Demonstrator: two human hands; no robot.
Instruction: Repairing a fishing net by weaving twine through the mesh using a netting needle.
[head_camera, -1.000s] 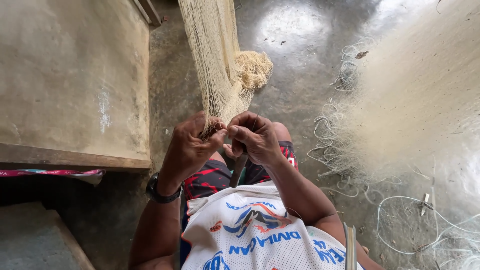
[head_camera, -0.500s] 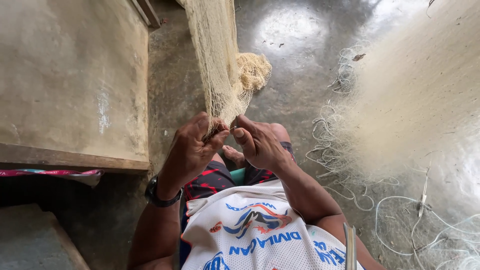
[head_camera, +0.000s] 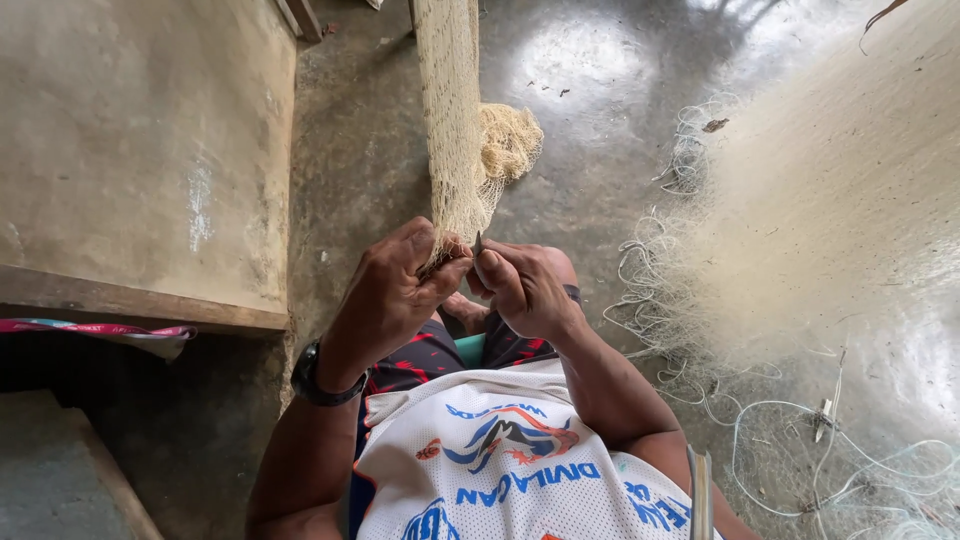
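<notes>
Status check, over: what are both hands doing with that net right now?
Left hand pinching hanging net strip. Right hand gripping small dark pointed tool at the mesh. Loose net pile on floor, right, apart. Nothing blocking.

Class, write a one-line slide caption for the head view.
Left hand pinches a hanging cream mesh net; right hand holds a small dark pointed tool beside it.

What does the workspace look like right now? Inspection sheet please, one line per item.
Surface: grey concrete floor, glossy in places.
Job's things: strip of cream netting stretched taut towards the hands; small dark pointed tool.
Clutter: bunched netting on floor; large heap of fine net at right.
Fingers: left hand pinches the netting; right hand holds the tool against it.
Cables: loose pale cords looped on floor.
Surroundings: concrete slab with wooden edge at left; wristwatch on left wrist.
</notes>
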